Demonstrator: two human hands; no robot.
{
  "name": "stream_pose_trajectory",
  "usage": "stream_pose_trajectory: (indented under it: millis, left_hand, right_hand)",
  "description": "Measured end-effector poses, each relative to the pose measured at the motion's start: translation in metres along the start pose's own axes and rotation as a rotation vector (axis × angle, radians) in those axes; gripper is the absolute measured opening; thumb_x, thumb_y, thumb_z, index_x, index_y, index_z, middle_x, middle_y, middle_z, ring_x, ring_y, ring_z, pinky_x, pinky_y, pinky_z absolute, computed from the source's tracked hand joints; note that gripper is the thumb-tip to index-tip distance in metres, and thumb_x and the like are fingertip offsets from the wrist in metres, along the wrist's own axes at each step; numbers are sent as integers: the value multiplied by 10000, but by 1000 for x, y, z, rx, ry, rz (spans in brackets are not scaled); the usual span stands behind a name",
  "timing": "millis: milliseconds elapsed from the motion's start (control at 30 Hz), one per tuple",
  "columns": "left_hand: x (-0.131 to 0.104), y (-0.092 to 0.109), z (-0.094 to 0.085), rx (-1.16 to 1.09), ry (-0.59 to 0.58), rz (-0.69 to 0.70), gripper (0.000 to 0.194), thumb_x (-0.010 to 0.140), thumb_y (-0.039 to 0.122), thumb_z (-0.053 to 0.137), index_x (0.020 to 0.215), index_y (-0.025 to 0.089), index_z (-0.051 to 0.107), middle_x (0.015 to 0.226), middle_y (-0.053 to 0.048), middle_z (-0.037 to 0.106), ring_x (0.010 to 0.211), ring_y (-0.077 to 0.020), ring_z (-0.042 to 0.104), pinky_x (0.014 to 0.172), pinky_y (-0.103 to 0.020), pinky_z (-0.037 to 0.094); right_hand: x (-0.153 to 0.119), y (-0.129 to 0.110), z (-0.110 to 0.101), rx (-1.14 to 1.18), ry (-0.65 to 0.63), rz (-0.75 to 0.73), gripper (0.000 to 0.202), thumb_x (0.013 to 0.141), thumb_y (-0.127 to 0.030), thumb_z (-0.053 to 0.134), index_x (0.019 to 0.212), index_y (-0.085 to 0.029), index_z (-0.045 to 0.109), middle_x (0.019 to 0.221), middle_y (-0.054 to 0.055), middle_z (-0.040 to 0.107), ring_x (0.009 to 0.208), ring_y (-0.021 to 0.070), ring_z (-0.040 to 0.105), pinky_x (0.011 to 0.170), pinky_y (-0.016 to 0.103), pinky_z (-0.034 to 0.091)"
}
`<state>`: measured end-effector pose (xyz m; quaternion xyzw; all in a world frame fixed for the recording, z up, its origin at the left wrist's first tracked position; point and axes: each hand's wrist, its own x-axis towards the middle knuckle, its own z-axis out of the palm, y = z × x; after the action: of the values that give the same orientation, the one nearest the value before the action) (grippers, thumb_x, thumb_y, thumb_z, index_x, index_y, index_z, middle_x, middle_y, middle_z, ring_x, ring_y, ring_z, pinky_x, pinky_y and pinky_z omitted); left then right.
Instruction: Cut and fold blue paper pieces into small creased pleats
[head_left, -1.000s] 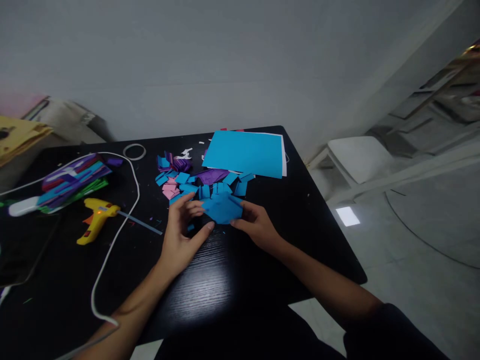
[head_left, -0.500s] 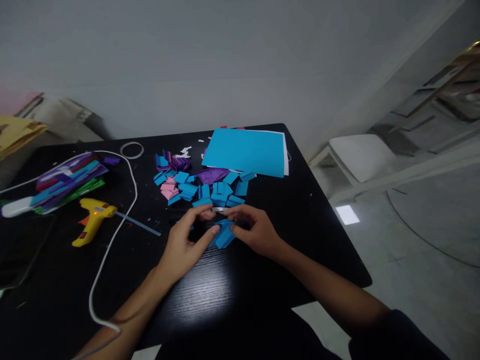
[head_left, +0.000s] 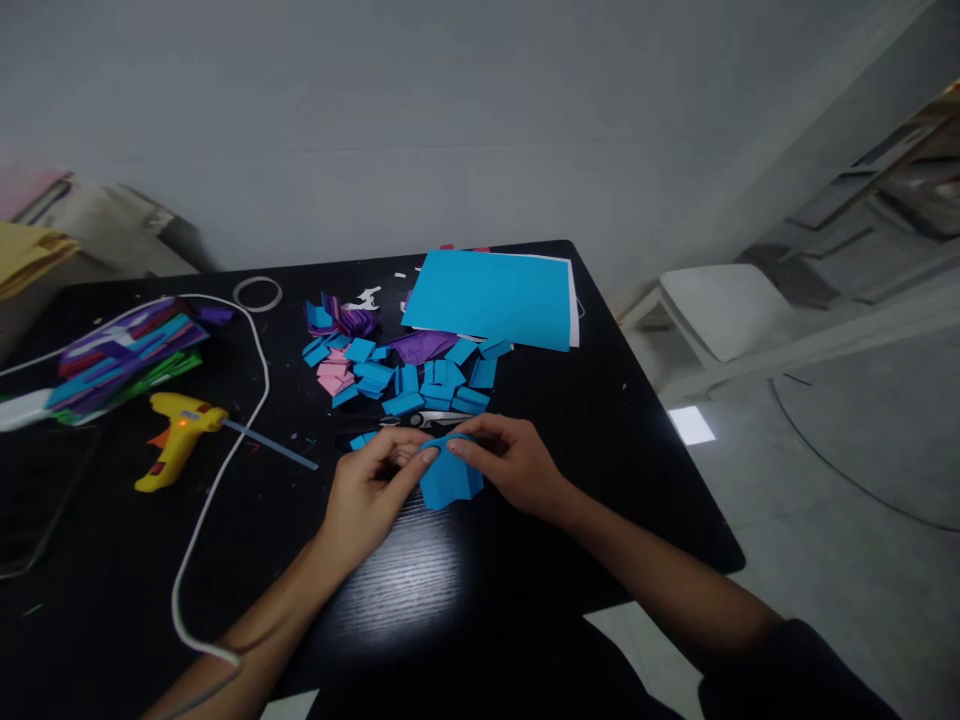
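Note:
Between my two hands is a piece of folded blue paper [head_left: 450, 480], its creased lower part hanging toward me. My left hand [head_left: 379, 475] pinches its upper left edge between thumb and fingers. On the upper right edge, my right hand [head_left: 510, 460] pinches it the same way. Just beyond the fingers lie scissors [head_left: 442, 418], their metal blades showing and the handles partly hidden in the dark. Small folded blue paper pieces [head_left: 442, 375] are heaped behind the scissors, with pink folded pieces [head_left: 335, 373] among them.
A yellow glue gun [head_left: 180, 440] with a glue stick lies left, near a white cable [head_left: 259, 400] that runs over my left forearm. Blue sheets [head_left: 491, 300] lie at the back. Coloured paper strips [head_left: 135, 360], a tape ring [head_left: 257, 294] and a dark tablet-like device [head_left: 45, 500] are left.
The blue paper in my hands has opened out and now shows a wider creased face. My fingers have shifted onto its upper edge, and more of the scissors shows.

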<state>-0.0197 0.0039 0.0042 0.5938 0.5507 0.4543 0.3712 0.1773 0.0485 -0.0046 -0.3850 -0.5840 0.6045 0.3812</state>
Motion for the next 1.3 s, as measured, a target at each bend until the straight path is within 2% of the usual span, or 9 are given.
stream_pose_trajectory:
  millis: [400, 767, 1300]
  left_hand:
    - [2, 1, 2, -48, 27, -59, 188, 831, 339, 801, 951, 198, 767, 680, 12, 697, 605, -133, 627, 582, -233, 536]
    - [0, -3, 0, 37, 2, -31, 191, 899, 371, 728, 983, 212, 789, 787, -10, 781, 639, -150, 684, 597, -234, 532]
    - [1, -3, -2, 19, -23, -48, 191, 889, 378, 740, 950, 207, 799, 788, -23, 788, 648, -161, 697, 591, -239, 534]
  right_hand:
    - [1, 0, -4, 5, 15, 7, 128, 842, -348, 793, 905, -239, 815, 891, 15, 814, 831, 200, 762, 785, 329, 612]
    - [-1, 4, 1, -41, 63, -45, 151, 844, -359, 798, 939, -243, 817, 913, 16, 818, 857, 214, 771, 808, 339, 619]
    - [0, 2, 0, 6, 19, 5, 145, 835, -354, 798, 920, -236, 808, 891, 20, 812, 816, 206, 762, 770, 340, 614]
